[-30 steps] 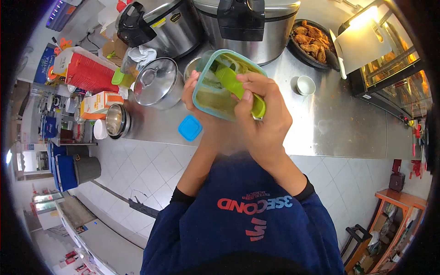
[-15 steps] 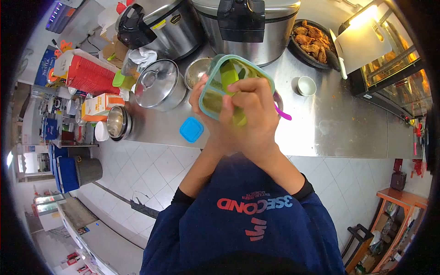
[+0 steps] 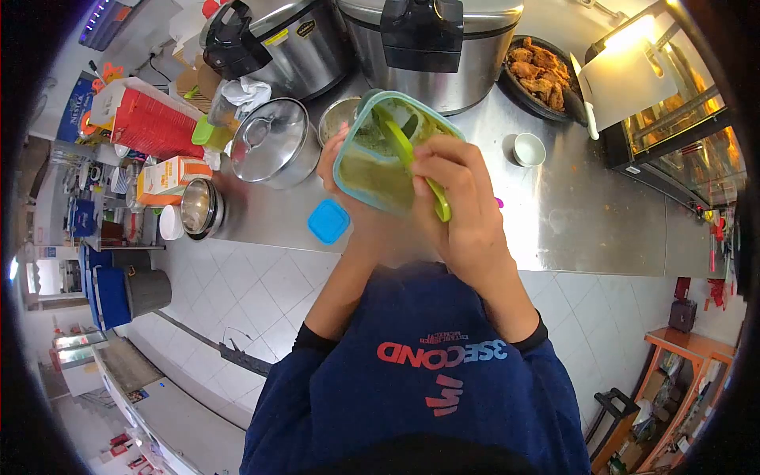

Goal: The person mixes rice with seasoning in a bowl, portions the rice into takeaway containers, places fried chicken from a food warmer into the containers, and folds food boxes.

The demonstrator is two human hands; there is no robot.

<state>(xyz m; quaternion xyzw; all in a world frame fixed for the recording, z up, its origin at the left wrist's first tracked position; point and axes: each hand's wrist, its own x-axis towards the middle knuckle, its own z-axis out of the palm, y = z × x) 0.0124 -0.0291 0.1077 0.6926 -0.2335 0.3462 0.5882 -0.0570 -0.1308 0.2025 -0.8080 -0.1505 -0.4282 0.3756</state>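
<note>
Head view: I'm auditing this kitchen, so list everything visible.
Counter: 1, silver, middle
Container: 1, clear, teal-rimmed, centre
Utensil: 1, green, partly inside container
Lid: 1, blue, on counter
Cookers: 2, silver, counter's back
Pot: 1, silver, left of container
Cup: 1, white, right of centre
Pan: 1, black, back right
Chicken: several, brown, in pan
Knife: 1, white-handled, beside pan
Cabinet: 1, black, right
Clutter: uncounted, mixed, left
Left hand: 1, bare, on container
Right hand: 1, bare, on utensil

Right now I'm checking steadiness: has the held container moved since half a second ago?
Yes, slightly left in the picture: the container is a little farther from the white bowl on the counter.
</note>
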